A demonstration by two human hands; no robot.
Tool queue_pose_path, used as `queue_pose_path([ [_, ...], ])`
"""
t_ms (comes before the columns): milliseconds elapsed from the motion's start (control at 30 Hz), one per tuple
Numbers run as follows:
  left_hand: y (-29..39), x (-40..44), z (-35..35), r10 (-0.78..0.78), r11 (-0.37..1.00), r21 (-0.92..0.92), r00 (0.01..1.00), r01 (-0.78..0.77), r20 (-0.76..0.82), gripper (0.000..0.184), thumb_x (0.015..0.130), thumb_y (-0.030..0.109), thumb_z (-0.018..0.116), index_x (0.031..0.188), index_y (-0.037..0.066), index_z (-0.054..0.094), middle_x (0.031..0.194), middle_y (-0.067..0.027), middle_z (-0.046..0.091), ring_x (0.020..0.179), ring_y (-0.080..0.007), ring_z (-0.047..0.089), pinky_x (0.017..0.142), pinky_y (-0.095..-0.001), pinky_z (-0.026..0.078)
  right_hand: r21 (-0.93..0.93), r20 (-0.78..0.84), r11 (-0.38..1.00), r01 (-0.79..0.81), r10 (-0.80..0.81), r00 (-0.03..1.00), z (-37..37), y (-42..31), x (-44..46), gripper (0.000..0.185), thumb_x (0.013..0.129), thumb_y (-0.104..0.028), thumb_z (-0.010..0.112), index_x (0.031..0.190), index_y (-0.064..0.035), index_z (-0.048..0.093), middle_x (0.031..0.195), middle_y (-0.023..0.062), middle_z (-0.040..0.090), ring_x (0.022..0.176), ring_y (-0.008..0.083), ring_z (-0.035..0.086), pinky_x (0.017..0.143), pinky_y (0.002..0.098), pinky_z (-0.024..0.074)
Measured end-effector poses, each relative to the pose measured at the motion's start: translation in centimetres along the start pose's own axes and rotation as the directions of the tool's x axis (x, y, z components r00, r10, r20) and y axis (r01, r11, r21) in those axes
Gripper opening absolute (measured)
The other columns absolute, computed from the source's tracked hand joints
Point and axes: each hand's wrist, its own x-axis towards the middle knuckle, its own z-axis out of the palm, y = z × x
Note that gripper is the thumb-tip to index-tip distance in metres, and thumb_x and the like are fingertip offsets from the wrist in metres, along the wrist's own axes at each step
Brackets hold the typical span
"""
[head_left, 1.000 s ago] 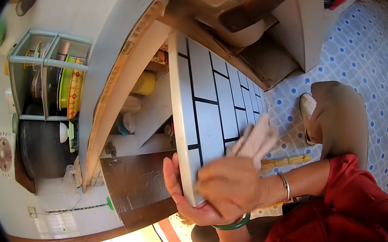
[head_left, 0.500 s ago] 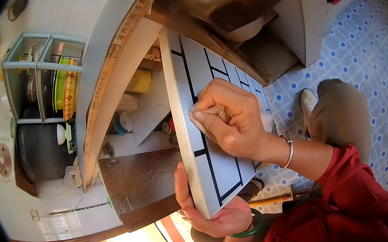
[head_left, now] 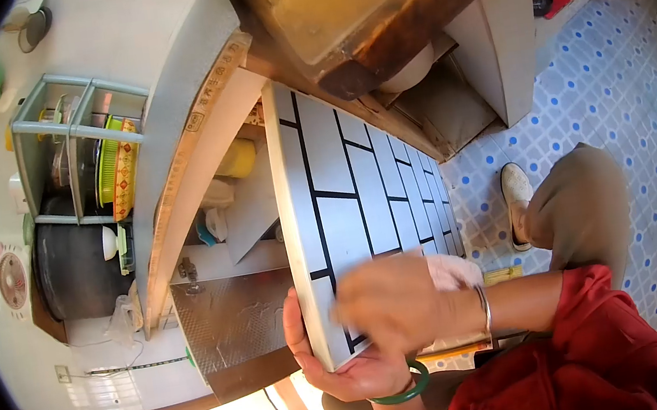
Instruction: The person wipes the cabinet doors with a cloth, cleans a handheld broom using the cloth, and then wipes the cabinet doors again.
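Observation:
A cabinet door (head_left: 340, 228) stands swung out, its white face marked with black lines in a brick pattern. My left hand (head_left: 363, 376), a green bangle at its wrist, curls round the door's near bottom corner, palm beneath and fingers along the edge. Over the face's lower part, my right hand (head_left: 399, 299) is closed and smeared by motion. A pale pinkish cloth (head_left: 453, 271) shows behind its knuckles; the part inside the fingers is hidden.
Another cabinet door (head_left: 236, 321) hangs open at lower left. Inside the cabinet is a yellow container (head_left: 238, 159). On the counter stand a rack (head_left: 78, 130) and a dark pot (head_left: 76, 271). A brown wooden edge (head_left: 404, 25) juts out overhead. Blue-dotted floor (head_left: 603, 86) lies right.
My right hand has moved down the door face with the cloth, towards the near bottom corner. My left hand keeps its grip there. The view has shifted slightly.

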Motion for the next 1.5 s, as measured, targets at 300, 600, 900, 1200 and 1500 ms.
queue_pose_path([
  [300, 0.2, 0.2, -0.2, -0.187, 0.966, -0.184, 0.982, 0.18, -0.02, 0.056, 0.096, 0.034, 0.023, 0.128, -0.004, 0.049, 0.13, -0.0178, 0.053, 0.118, -0.0305, 0.054, 0.103, -0.0429, 0.044, -0.02, -0.128, 0.989, -0.144, 0.14, 0.982, 0.5, 1.1, 1.7, 0.008, 0.07, -0.002, 0.059, 0.076, -0.0056, 0.056, 0.07, 0.0097, 0.053, 0.061, 0.0294, 0.054, 0.05, 0.0368, 0.042],
  [600, -0.7, -0.5, 0.7, 0.193, 0.975, 0.118, 0.98, -0.187, -0.041, 0.055, 0.094, 0.029, 0.048, 0.133, -0.007, 0.035, 0.126, -0.0294, 0.049, 0.101, -0.0337, 0.059, 0.085, -0.044, 0.052, 0.004, -0.154, 0.999, 0.054, -0.053, 0.987, 1.4, -2.9, -0.2, 0.017, 0.062, -0.007, 0.072, 0.073, -0.0065, 0.06, 0.075, 0.0047, 0.055, 0.057, 0.0212, 0.057, 0.047, 0.0287, 0.0436],
  [900, -1.5, 2.4, -2.7, -0.183, 0.982, -0.086, 0.965, 0.169, -0.189, 0.057, 0.096, 0.043, 0.029, 0.116, -0.004, 0.055, 0.116, -0.0179, 0.057, 0.103, -0.029, 0.059, 0.091, -0.0407, 0.052, 0.066, -0.141, 0.998, 0.001, 0.008, 0.99, 2.6, 6.8, 4.9, 0.003, 0.079, -0.004, 0.062, 0.08, -0.0066, 0.062, 0.083, 0.009, 0.061, 0.066, 0.0203, 0.059, 0.059, 0.0297, 0.0467],
  [1200, -1.3, -1.2, 0.3, 0.082, 0.996, -0.04, 0.996, -0.081, 0.046, 0.057, 0.098, 0.035, 0.021, 0.121, -0.008, 0.05, 0.126, -0.0231, 0.05, 0.123, -0.0337, 0.045, 0.106, -0.046, 0.036, 0.109, -0.202, 0.957, -0.268, 0.285, 0.937, 2.6, 18.5, 12.8, 0.004, 0.095, -0.008, 0.055, 0.097, -0.0054, 0.053, 0.08, 0.0043, 0.056, 0.076, 0.011, 0.053, 0.071, 0.0251, 0.0436],
  [1500, 0.2, -1.8, 4.0, 0.101, 0.993, 0.06, 0.993, -0.104, 0.06, 0.051, 0.097, 0.03, 0.025, 0.114, -0.01, 0.052, 0.118, -0.0231, 0.051, 0.124, -0.0354, 0.042, 0.108, -0.0462, 0.032, -0.1, -0.185, 0.875, -0.474, 0.452, 0.873, -1.7, 10.1, 7.7, 0.012, 0.083, -0.007, 0.067, 0.081, -0.0017, 0.057, 0.072, 0.0081, 0.057, 0.069, 0.0144, 0.054, 0.064, 0.0289, 0.0439],
])
